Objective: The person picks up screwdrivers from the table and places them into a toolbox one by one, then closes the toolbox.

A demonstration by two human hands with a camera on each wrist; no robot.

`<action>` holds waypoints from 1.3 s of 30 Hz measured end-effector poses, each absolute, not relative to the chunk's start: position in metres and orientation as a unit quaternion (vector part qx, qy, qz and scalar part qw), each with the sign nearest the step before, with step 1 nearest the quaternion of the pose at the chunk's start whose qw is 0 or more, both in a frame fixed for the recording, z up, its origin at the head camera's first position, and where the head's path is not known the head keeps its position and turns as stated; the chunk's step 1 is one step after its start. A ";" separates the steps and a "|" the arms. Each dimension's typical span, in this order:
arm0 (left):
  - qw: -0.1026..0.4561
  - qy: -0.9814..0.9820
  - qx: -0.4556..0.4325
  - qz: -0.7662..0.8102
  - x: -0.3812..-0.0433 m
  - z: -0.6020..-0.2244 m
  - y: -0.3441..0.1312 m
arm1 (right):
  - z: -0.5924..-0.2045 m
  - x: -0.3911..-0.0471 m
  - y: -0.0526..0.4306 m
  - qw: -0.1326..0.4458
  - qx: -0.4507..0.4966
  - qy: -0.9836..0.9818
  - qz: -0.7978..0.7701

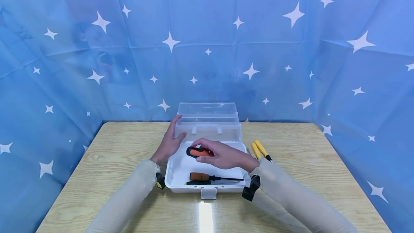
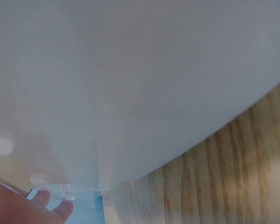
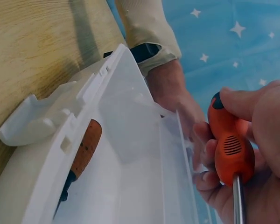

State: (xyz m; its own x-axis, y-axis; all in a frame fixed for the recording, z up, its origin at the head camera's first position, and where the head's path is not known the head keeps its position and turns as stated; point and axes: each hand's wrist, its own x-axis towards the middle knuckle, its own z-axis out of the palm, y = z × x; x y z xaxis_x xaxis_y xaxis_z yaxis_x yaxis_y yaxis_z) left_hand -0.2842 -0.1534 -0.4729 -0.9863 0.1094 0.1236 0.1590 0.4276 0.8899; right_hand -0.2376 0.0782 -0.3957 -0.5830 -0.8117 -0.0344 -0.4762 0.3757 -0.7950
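The right sleeve [image 1: 284, 193] is slanting nearest my camera. I'm seeing the right hand [image 1: 223, 154] gripping the orange screwdriver [image 1: 198, 152] over the box [image 1: 179, 172], its long axis running crosswise, butt toward the left hand [image 1: 169, 144], which is resting unclenched beside the lid [image 1: 208, 119]. The brown-handled screwdriver [image 1: 199, 176] is lying roughly parallel inside, nearer me.

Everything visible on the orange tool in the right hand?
The orange tool has a bulging handle, probably plastic or rubber, with a dark end, dark-lined patch and silvery, metal-looking shaft. The right hand grips the handle above the open white box. Its tip is out of sight, so type and any contact there are unclear.
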 end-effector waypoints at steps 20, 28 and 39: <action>0.021 -0.840 -0.083 -0.536 -0.283 -0.471 -0.152 | -0.416 -0.230 0.053 0.225 -0.452 0.778 -0.374; 0.023 -0.838 -0.084 -0.538 -0.283 -0.471 -0.153 | -0.425 -0.228 0.049 0.239 -0.455 0.783 -0.351; 0.001 -0.823 -0.090 -0.561 -0.277 -0.458 -0.153 | -0.436 -0.225 0.045 0.249 -0.461 0.782 -0.339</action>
State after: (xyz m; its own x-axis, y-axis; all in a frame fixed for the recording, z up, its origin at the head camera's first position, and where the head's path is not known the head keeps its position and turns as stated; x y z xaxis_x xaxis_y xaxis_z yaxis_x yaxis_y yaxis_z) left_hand -0.2767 -0.1531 -0.4579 -0.9838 0.1473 0.1021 0.1489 0.3551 0.9229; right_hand -0.2253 0.0449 -0.4363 -0.4520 -0.8887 -0.0768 -0.5519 0.3462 -0.7586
